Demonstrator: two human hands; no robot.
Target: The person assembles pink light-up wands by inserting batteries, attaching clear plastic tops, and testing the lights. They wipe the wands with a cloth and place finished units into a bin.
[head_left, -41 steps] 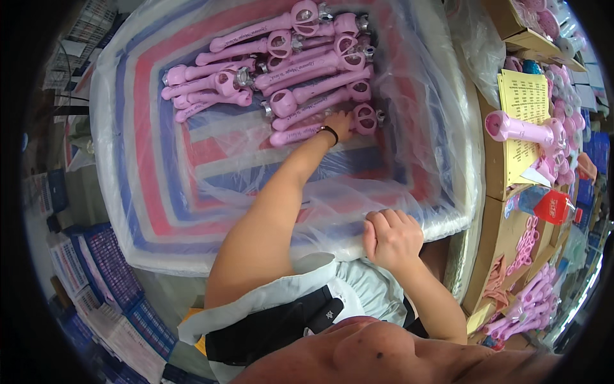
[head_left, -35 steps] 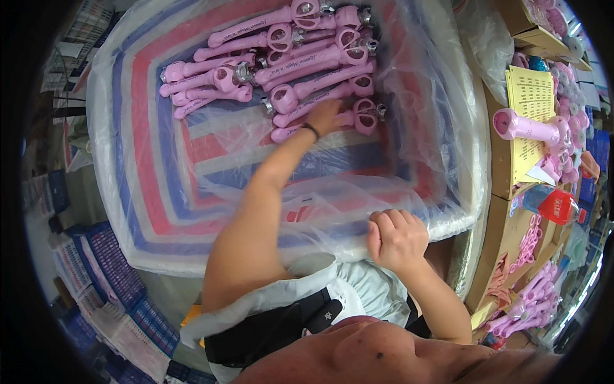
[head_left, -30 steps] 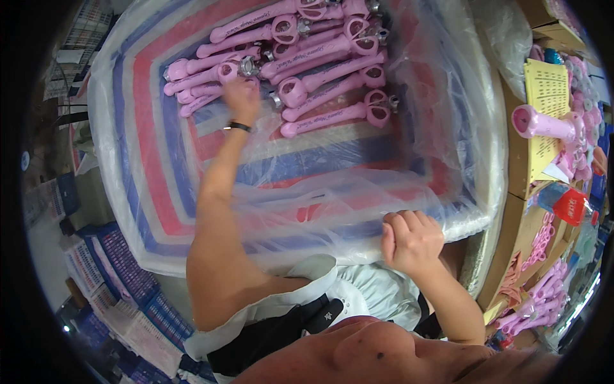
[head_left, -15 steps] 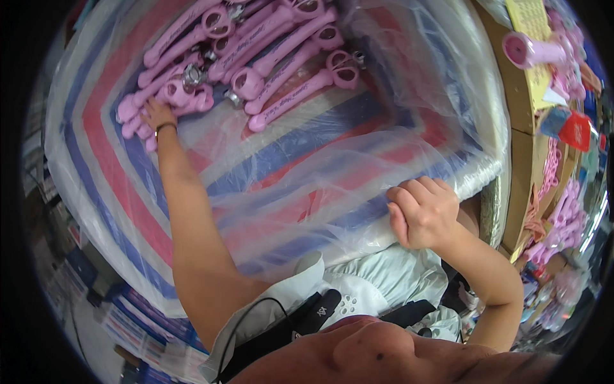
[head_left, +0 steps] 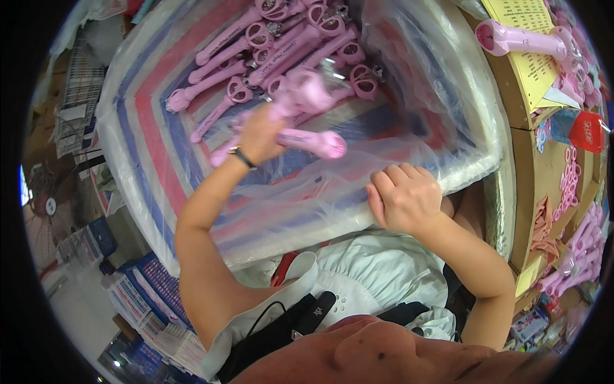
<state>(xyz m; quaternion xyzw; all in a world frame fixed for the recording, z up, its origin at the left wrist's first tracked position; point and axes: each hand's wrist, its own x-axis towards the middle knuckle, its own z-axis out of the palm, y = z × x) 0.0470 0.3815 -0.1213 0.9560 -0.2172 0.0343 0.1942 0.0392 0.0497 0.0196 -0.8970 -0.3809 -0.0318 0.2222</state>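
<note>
In front of me stands a big box lined with a striped red, white and blue sheet and clear plastic. Pink plastic wands lie in its far part; each has a long handle, a looped head and a silvery fitting. Closed around several of them, my left hand is over the middle of the box. One held pink wand points right; the others in that bunch are smeared by motion. My right hand rests closed on the near right rim, fingers curled over the plastic edge.
Cardboard boxes stand along the right, with a yellow printed sheet and another pink wand on top. Further right are a red packet and a heap of pink pieces. Stacked printed packs sit at lower left.
My left hand has moved right and nearer from the left side of the box, carrying pink wands with it. My right hand stays closed on the rim. The view has shifted slightly.
</note>
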